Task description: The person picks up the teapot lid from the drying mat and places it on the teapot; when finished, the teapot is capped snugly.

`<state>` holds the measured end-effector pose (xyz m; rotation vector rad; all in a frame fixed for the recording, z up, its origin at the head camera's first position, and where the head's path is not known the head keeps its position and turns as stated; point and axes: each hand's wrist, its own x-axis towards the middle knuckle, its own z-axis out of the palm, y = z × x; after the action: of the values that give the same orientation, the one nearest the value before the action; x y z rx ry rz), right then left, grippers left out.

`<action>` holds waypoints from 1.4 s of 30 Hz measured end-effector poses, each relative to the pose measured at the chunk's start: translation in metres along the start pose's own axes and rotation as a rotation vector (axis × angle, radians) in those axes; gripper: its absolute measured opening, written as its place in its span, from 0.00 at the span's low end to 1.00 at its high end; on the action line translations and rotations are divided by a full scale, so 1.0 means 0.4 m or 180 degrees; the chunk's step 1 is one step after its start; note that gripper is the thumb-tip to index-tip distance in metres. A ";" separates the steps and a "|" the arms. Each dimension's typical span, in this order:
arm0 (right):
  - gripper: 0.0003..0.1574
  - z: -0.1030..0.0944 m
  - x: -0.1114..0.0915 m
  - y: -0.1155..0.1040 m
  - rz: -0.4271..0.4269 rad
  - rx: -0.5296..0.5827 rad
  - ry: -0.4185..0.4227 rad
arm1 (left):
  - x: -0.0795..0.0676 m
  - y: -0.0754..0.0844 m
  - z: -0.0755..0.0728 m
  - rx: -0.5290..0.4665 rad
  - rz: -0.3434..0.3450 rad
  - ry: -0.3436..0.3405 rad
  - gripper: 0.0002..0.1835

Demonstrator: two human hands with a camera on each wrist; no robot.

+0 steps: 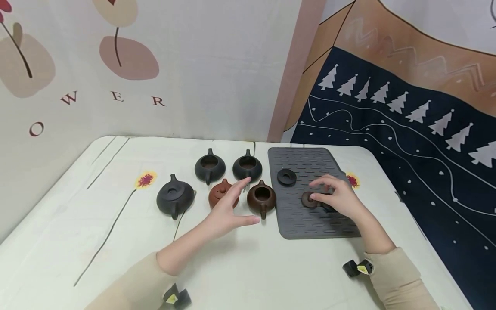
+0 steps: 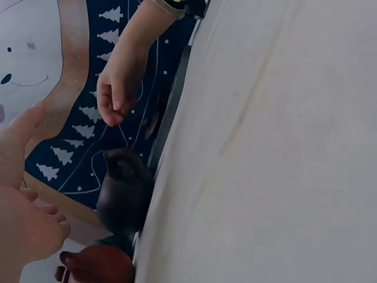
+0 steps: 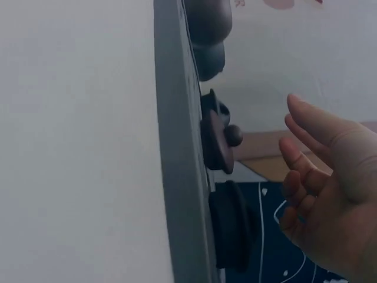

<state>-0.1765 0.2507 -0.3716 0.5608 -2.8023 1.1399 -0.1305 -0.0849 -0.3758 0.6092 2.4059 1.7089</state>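
My right hand [image 1: 336,196] hovers over the grey mat, apart from the lids below in the right wrist view, its fingers loosely bent around nothing. Under it lies a round brown lid [image 3: 217,141] with a knob. A dark lid [image 3: 231,227] sits beside that one, mostly covered by the hand in the head view. Farther back on the mat is a black lid [image 1: 286,177]. Thumb and fingers spread apart, my left hand [image 1: 226,217] is in the air, holding nothing. Nearest to it are a reddish teapot [image 1: 216,196], partly hidden, and a lidless brown teapot [image 1: 261,198].
Two lidless black teapots, one on the left [image 1: 209,168] and one on the right [image 1: 247,168], stand behind. A black teapot with its lid on [image 1: 175,199] stands farther left. The grey mat [image 1: 298,228] covers the table's right part. Fabric backdrops rise behind the table.
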 end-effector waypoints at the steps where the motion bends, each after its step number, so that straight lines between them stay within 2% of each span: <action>1: 0.19 -0.001 0.000 0.004 0.0016 -0.0001 -0.0018 | 0.003 0.001 0.005 0.0004 -0.0011 -0.0002 0.51; 10: 0.16 0.001 -0.002 0.032 0.0112 -0.0059 -0.0168 | 0.035 -0.006 0.044 0.0016 0.0080 -0.0039 0.52; 17: 0.16 0.007 -0.004 0.050 0.0132 -0.0044 -0.0282 | 0.053 -0.030 0.058 0.0025 -0.0021 -0.0019 0.53; 23: 0.15 0.014 -0.004 0.059 0.0066 0.0020 -0.0349 | 0.061 -0.055 0.068 0.0043 -0.0161 0.0037 0.54; 29: 0.14 0.020 -0.003 0.059 0.0073 0.0007 -0.0380 | 0.068 -0.077 0.078 0.0051 -0.0157 0.0006 0.56; 42: 0.12 0.027 0.000 0.053 0.0125 -0.0049 -0.0322 | 0.066 -0.090 0.085 0.0114 -0.0278 -0.0069 0.57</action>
<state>-0.1833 0.2573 -0.3936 0.5809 -2.9172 1.1268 -0.1523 -0.0547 -0.4180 0.5165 2.4154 1.6200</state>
